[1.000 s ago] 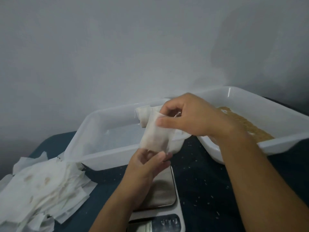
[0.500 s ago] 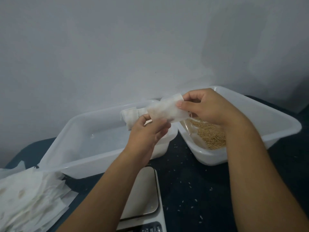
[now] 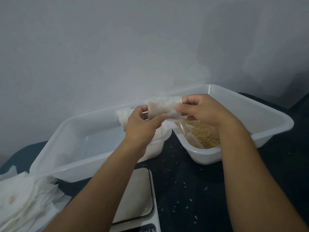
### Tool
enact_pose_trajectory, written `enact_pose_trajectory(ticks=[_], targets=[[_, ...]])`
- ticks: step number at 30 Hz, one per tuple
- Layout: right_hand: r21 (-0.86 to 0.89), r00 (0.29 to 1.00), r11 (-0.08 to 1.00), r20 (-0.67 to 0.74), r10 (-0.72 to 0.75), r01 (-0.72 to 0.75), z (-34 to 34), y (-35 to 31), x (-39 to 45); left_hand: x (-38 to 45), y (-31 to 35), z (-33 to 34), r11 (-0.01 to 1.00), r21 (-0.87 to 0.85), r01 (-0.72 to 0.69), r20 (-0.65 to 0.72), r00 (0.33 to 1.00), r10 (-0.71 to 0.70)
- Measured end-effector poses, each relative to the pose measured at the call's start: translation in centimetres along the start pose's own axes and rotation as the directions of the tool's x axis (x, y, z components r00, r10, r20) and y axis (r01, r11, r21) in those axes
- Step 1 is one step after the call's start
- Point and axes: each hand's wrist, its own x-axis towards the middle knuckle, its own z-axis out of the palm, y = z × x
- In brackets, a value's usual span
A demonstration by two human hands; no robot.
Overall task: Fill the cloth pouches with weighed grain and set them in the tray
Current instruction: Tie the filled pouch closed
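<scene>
Both hands hold one white cloth pouch point(image 3: 164, 108) in the air, above the gap where the two plastic tubs meet; the left hand point(image 3: 144, 125) pinches its lower left edge between thumb and curled fingers, and the right hand point(image 3: 203, 111) pinches its right edge between thumb and forefinger, so each grip is closed on the cloth and nothing else; the pouch lies stretched flat between them, which looks like a way of finding or parting its mouth, though whether it holds any grain yet cannot be told; it hangs limp and thin, so I judge it unfilled

The tray point(image 3: 50, 153) on the left is a clear tub with one rolled or folded pouch point(image 3: 122, 118) at its far right corner, partly hidden behind the left hand; that suggests the task is at an early stage; the tub of grain point(image 3: 267, 118) on the right sits just beside it, with brown grain point(image 3: 203, 136) heaped at its near end and a clear plastic scoop or cup point(image 3: 183, 129) lying in it, close under the right hand for an easy reach

A kitchen scale point(image 3: 135, 196) stands on the dark tabletop point(image 3: 192, 185) directly below the forearms, its steel platform almost bare apart from a few grains; a loose heap of spare pouches point(image 3: 25, 203) lies at the near left, and stray grains dot the tabletop between scale and tub
</scene>
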Motion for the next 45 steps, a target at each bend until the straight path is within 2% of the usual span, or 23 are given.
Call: enact_pose_trajectory(ticks=[20, 45], targets=[[0.061, 1.000, 0.998, -0.021, 0.013, -0.012, -0.3, 1.0, 0.6, 0.9, 0.0, 0.7, 0.999, 0.027, -0.030, -0.004, 1.000, 0.030], [0.042, 0.999, 0.999, -0.051, 0.017, -0.015, -0.7, 1.3, 0.6, 0.9, 0.2, 1.2, 1.000, 0.029, -0.004, 0.026, 1.000, 0.003]])
